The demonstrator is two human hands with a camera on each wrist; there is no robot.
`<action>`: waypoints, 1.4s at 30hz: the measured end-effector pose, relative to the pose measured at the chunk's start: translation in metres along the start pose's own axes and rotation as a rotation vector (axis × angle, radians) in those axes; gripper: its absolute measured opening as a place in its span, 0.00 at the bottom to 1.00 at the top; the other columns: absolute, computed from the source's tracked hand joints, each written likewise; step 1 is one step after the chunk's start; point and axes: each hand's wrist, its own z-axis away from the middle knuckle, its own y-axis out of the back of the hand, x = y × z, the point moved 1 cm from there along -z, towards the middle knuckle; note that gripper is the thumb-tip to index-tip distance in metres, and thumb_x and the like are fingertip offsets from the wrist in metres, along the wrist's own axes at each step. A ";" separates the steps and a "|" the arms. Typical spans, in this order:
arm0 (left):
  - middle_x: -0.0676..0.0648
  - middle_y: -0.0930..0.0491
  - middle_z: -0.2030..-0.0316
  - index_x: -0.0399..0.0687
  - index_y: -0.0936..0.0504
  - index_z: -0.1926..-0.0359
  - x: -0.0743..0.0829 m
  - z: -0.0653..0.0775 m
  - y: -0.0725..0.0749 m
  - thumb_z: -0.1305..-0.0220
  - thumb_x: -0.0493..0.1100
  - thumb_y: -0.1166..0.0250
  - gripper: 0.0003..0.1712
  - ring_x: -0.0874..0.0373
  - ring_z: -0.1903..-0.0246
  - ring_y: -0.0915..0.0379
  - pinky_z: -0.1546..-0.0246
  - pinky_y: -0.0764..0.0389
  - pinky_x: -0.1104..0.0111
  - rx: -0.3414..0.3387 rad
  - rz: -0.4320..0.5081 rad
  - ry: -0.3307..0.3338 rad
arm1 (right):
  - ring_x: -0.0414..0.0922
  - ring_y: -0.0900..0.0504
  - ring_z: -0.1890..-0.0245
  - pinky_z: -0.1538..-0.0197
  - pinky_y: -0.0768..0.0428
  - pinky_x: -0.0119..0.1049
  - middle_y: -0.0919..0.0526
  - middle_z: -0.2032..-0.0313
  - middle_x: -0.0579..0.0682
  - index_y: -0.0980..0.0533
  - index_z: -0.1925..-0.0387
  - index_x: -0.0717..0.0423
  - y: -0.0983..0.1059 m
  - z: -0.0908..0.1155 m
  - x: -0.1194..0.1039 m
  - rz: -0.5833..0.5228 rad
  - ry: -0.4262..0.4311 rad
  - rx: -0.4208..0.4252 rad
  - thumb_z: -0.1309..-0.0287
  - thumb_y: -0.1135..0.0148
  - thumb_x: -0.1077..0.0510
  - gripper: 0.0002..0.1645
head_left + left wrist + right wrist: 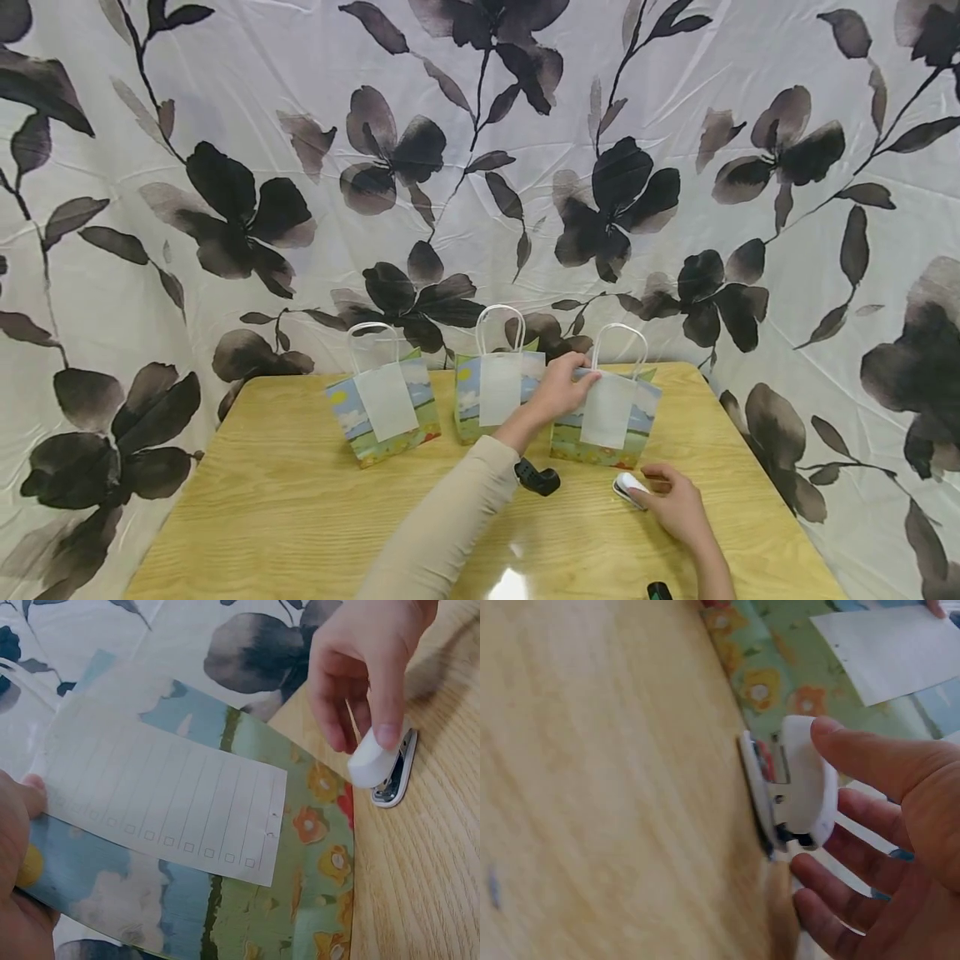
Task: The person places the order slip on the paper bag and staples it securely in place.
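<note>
My left hand (558,390) grips the upper left edge of the right-hand paper bag (643,410), thumb over a white sheet on its front and fingers behind. In the left wrist view the sheet (165,795) has ruled lines, a row of small checkboxes and two small marks near its lower edge. The bag carries a painted sky, meadow and flowers, and has a white looped handle. My right hand (678,504) pinches a small white stapler (804,784) by its upper arm, thumb on one side. The stapler rests on the table just in front of the bag's lower right corner.
Two similar bags stand to the left, one at the middle (465,408) and one farther left (423,400), each with a white sheet. A black curved object (537,477) lies on the wooden table (285,500). A dark object (658,591) shows at the front edge. Floral cloth (525,233) hangs behind.
</note>
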 end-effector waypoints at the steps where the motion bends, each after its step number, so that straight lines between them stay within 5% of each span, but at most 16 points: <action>1: 0.55 0.25 0.63 0.48 0.23 0.64 0.000 0.000 -0.001 0.30 0.46 0.39 0.07 0.61 0.64 0.31 0.65 0.29 0.71 -0.003 0.003 -0.001 | 0.58 0.20 0.52 0.54 0.21 0.47 0.19 0.51 0.62 0.23 0.47 0.65 -0.002 0.001 0.001 0.011 0.006 0.007 0.50 0.24 0.53 0.32; 9: 0.55 0.24 0.62 0.48 0.22 0.64 -0.003 0.006 -0.005 0.30 0.46 0.39 0.07 0.62 0.61 0.30 0.62 0.28 0.71 -0.005 0.006 0.018 | 0.48 0.18 0.64 0.60 0.21 0.45 0.15 0.63 0.53 0.18 0.57 0.64 -0.014 0.007 0.004 0.134 0.037 0.034 0.52 0.23 0.57 0.22; 15: 0.53 0.24 0.63 0.46 0.21 0.63 -0.003 0.008 -0.005 0.31 0.44 0.38 0.07 0.61 0.65 0.31 0.65 0.29 0.71 0.011 0.008 0.000 | 0.52 0.18 0.60 0.61 0.21 0.44 0.17 0.61 0.59 0.23 0.55 0.68 -0.016 0.008 -0.002 0.083 0.040 0.053 0.45 0.29 0.59 0.20; 24: 0.52 0.25 0.62 0.45 0.22 0.63 -0.003 0.006 -0.003 0.30 0.44 0.39 0.07 0.61 0.68 0.33 0.68 0.29 0.72 0.028 0.013 -0.026 | 0.48 0.26 0.65 0.68 0.25 0.35 0.30 0.55 0.64 0.43 0.40 0.72 -0.011 0.012 -0.034 -0.368 -0.088 -0.078 0.29 0.46 0.59 0.27; 30: 0.51 0.25 0.62 0.45 0.21 0.62 -0.003 0.005 -0.003 0.30 0.44 0.39 0.07 0.61 0.73 0.35 0.71 0.30 0.72 0.025 0.016 -0.030 | 0.44 0.28 0.67 0.68 0.29 0.32 0.30 0.56 0.63 0.39 0.42 0.70 -0.006 0.017 -0.057 -0.490 -0.081 -0.111 0.24 0.59 0.46 0.29; 35: 0.53 0.25 0.63 0.46 0.22 0.64 -0.002 0.005 -0.002 0.31 0.44 0.39 0.07 0.61 0.71 0.34 0.70 0.30 0.72 0.029 0.012 -0.027 | 0.41 0.29 0.69 0.68 0.28 0.29 0.28 0.58 0.58 0.33 0.41 0.74 -0.004 0.021 -0.074 -0.596 -0.063 -0.022 0.28 0.47 0.50 0.29; 42: 0.53 0.25 0.64 0.46 0.22 0.65 -0.002 0.003 -0.002 0.31 0.44 0.38 0.07 0.61 0.68 0.32 0.69 0.29 0.73 0.042 0.000 -0.042 | 0.40 0.26 0.58 0.56 0.23 0.28 0.31 0.52 0.54 0.33 0.43 0.72 0.004 0.024 -0.104 -0.834 -0.065 0.125 0.42 0.34 0.69 0.28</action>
